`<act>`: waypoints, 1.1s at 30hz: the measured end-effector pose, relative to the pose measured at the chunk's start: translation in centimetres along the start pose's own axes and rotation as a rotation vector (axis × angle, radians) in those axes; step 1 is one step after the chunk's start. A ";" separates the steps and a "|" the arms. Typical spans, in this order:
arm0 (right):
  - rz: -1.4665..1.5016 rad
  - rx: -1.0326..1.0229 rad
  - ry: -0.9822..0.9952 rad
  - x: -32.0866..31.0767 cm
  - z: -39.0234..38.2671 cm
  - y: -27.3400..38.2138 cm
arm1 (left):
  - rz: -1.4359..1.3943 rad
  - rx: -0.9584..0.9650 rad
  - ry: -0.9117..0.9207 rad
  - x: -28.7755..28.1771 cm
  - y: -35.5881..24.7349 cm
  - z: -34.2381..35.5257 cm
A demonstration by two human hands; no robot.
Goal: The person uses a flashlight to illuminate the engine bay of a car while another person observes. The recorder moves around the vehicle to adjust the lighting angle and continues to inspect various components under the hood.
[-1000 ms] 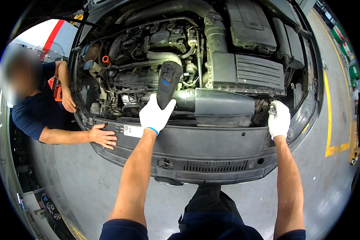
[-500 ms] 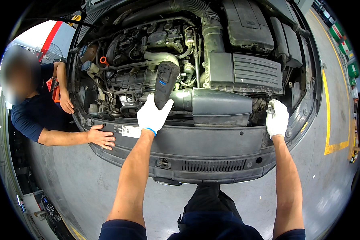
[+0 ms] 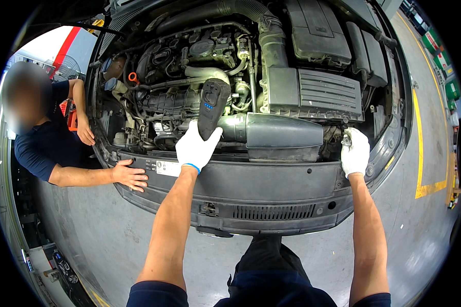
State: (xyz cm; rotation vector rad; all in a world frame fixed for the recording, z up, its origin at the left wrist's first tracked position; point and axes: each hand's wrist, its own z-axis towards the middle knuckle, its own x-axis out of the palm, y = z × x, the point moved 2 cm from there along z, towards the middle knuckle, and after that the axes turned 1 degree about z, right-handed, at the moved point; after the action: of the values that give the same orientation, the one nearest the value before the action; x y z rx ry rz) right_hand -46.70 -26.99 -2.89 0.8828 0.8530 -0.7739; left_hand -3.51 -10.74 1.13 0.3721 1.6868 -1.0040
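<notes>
My left hand (image 3: 195, 147), in a white glove, grips the lower end of a black handheld work light (image 3: 210, 107) with a row of small blue lights. The lamp points up and away over the engine (image 3: 189, 56), its head just left of the air intake duct (image 3: 235, 127). My gloved right hand (image 3: 355, 153) is closed at the right front corner of the engine bay, by the black front panel (image 3: 271, 178). A small greyish thing (image 3: 347, 139) shows at its fingers, too small to name.
A co-worker in a dark shirt (image 3: 46, 153) leans in at the left, one hand (image 3: 130, 175) flat on the car's front edge. The air filter box (image 3: 322, 92) and battery cover (image 3: 317, 30) fill the bay's right side. Green containers (image 3: 452, 88) stand far right.
</notes>
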 end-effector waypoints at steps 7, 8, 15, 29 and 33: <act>0.012 -0.001 0.012 -0.2 0.2 0.4 | 0.006 0.000 -0.002 0.0 0.3 0.1; 0.007 0.002 0.015 -0.3 0.2 0.3 | 0.003 -0.001 0.004 0.1 0.2 0.1; 0.007 -0.013 -0.005 -0.2 0.0 0.2 | 0.003 -0.013 0.014 -0.1 0.0 0.0; -0.004 -0.017 -0.005 -0.1 0.0 0.0 | -0.015 0.001 -0.001 0.1 0.1 0.0; 0.004 -0.006 0.003 -0.3 0.1 0.2 | -0.011 0.009 -0.009 0.1 0.1 0.1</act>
State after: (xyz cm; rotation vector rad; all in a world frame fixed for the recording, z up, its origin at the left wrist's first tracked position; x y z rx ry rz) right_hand -46.64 -26.91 -2.55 0.8802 0.8561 -0.7665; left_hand -3.40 -10.76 0.96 0.3643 1.6787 -1.0204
